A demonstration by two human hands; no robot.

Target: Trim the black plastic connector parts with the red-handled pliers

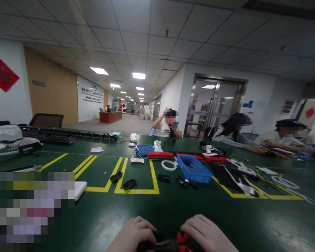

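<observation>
At the bottom edge of the head view, a black-and-red object [183, 238] lies between my two hands, cut off by the frame, so its kind does not show. My left hand [136, 232] is closed, its curled fingers on the black part at the left. Bent fingers of my right hand [206, 231] grip the red part from the other side. Beyond them on the green table [99, 213] lie several bundled black cables: one bundle [130, 184] inside a yellow-taped box, another [116, 177] at its left, one [164, 178] farther right.
A blue tray [194, 171] stands right of centre, with a smaller blue tray [145, 150] farther back. Red strips [160, 154] and a white cable coil [169, 165] lie nearby. A white box [80, 190] is at left. A person [168, 124] sits opposite; others sit at right.
</observation>
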